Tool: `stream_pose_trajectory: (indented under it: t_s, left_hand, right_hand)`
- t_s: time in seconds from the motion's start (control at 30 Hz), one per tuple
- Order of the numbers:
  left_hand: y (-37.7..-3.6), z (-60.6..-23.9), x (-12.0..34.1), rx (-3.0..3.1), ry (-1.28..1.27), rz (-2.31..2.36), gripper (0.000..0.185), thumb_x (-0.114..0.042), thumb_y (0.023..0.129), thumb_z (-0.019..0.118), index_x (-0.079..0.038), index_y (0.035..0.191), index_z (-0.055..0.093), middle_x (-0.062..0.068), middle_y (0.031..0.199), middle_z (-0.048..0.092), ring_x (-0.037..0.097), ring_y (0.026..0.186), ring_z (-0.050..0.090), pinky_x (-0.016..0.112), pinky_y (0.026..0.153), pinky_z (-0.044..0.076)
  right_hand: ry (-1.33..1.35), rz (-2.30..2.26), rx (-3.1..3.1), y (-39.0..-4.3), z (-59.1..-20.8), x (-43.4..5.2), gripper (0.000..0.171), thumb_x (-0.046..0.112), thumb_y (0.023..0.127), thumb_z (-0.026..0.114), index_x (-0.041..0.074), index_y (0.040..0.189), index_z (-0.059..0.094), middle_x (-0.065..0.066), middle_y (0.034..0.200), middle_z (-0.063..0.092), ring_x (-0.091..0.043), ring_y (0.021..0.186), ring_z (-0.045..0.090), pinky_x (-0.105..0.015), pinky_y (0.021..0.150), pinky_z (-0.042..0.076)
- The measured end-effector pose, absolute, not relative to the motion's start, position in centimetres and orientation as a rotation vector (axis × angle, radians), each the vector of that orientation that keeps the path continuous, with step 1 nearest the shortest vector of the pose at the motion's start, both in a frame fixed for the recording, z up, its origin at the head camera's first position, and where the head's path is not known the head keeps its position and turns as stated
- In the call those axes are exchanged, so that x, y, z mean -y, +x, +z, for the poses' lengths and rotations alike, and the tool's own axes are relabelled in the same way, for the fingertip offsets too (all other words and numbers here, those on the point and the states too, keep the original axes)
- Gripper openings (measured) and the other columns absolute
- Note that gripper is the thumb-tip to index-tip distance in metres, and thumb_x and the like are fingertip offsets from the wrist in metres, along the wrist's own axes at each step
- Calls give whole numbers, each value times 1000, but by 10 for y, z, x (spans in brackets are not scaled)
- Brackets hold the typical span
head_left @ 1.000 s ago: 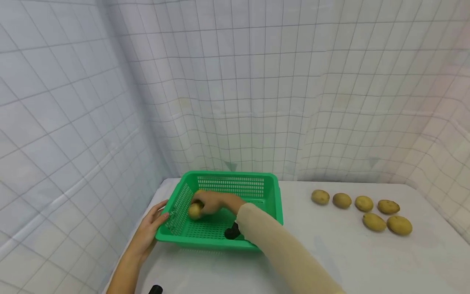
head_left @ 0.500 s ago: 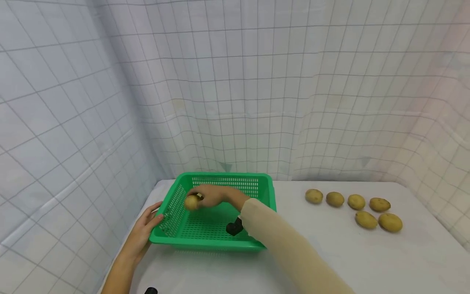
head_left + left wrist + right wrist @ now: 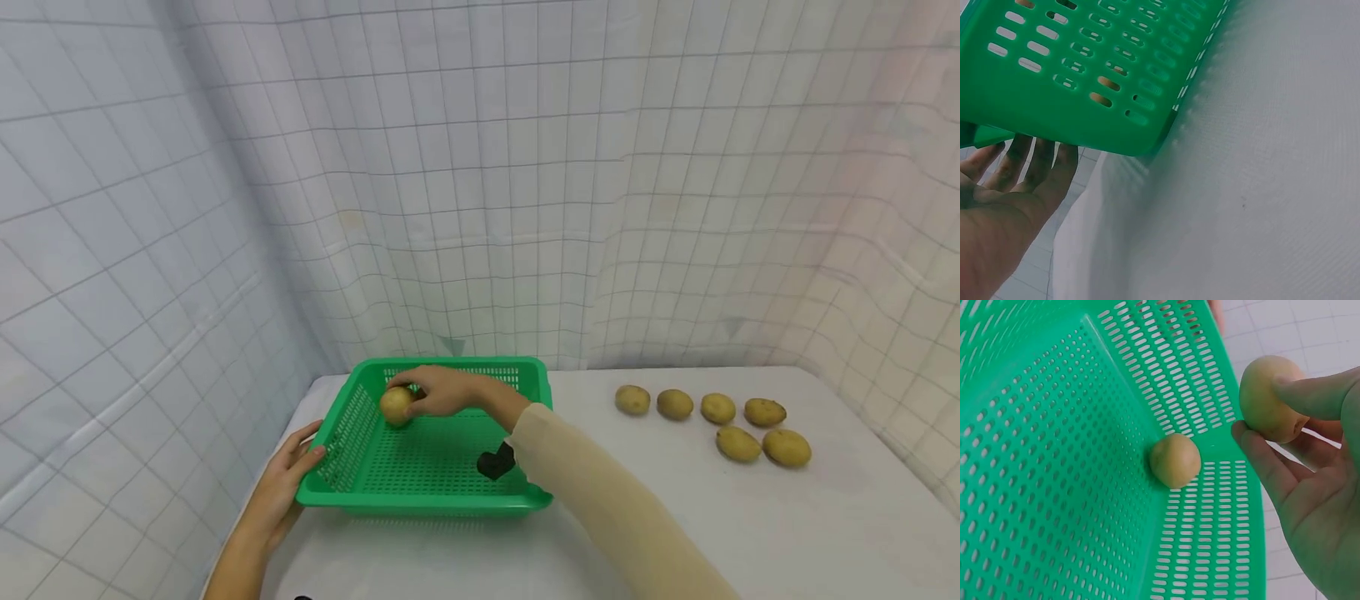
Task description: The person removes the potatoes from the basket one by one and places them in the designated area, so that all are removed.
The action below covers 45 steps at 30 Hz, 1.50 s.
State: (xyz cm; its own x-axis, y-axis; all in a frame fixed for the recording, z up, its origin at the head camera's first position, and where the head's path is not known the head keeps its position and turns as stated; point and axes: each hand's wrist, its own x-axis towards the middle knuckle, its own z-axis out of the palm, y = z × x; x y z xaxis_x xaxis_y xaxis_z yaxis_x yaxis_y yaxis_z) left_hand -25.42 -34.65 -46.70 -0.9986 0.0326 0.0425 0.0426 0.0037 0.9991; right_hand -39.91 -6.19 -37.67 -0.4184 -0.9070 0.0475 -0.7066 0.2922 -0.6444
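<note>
A green plastic basket (image 3: 420, 503) with slotted walls stands on the white table. My left hand (image 3: 279, 483) grips its left rim, thumb over the top and fingers on the outer side; in the left wrist view those fingers (image 3: 1063, 165) show at the rim. My right hand (image 3: 442, 392) pinches a potato (image 3: 1269, 399) between thumb and fingertips, raised over the basket's far left part. Below it, a second potato (image 3: 1175, 460) lies in the basket's corner in the right wrist view; the held one hides it in the head view.
Several potatoes lie in two loose rows at the table's right, among them a front potato (image 3: 787, 448) and a leftmost potato (image 3: 633, 400). A white grid-patterned curtain (image 3: 480, 208) rises behind and beside the table (image 3: 637, 475). A black wrist device (image 3: 496, 462) hangs below my right wrist.
My right hand has lifted the potato up from the basket floor. My left hand keeps its grip on the rim. The head view has shifted slightly to the right.
</note>
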Motion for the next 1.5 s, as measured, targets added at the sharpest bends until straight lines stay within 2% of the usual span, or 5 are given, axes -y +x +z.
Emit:
stream_pose_trajectory:
  t_s: [0.27,0.43,0.57,0.87,1.5]
  left_hand:
    - [-255,-465,346,2205,-154,-2215,63,-24,112,50,-1,160,17,4,141,48,17,111,64,31,88,56]
    - [-254,-464,346,2181,-154,-2241,61,-21,112,51,-1,159,19,1,138,52,18,109,65,32,85,57]
    - [-256,-463,346,2184,-148,-2243,62,-22,112,51,-1,160,18,1,139,52,17,110,64,31,86,57]
    - [-256,-464,347,2224,-97,-2205,64,-24,112,50,0,161,16,1,138,51,17,110,64,32,86,57]
    - [-255,-466,347,2213,-103,-2189,62,-24,112,51,-1,160,19,-1,137,52,17,110,64,31,86,57]
  right_hand:
    - [-1392,-977,-2197,-401,-372,38,47,11,104,65,6,149,52,-3,141,56,-12,122,56,-23,99,47]
    - [-1368,-1033,-2183,-402,-375,24,47,9,104,64,3,149,51,-4,137,58,-12,117,58,-25,97,49]
    - [-1335,-1046,-2213,-400,-377,13,47,8,104,63,1,149,51,-4,135,59,-13,114,59,-28,94,50]
    - [-1311,-1024,-2318,-400,-384,-7,49,10,104,65,1,150,50,-8,142,57,-17,120,59,-29,95,50]
    - [-1260,-1072,-2356,-399,-385,-34,45,8,102,66,4,145,54,-4,135,60,-16,113,59,-34,95,50]
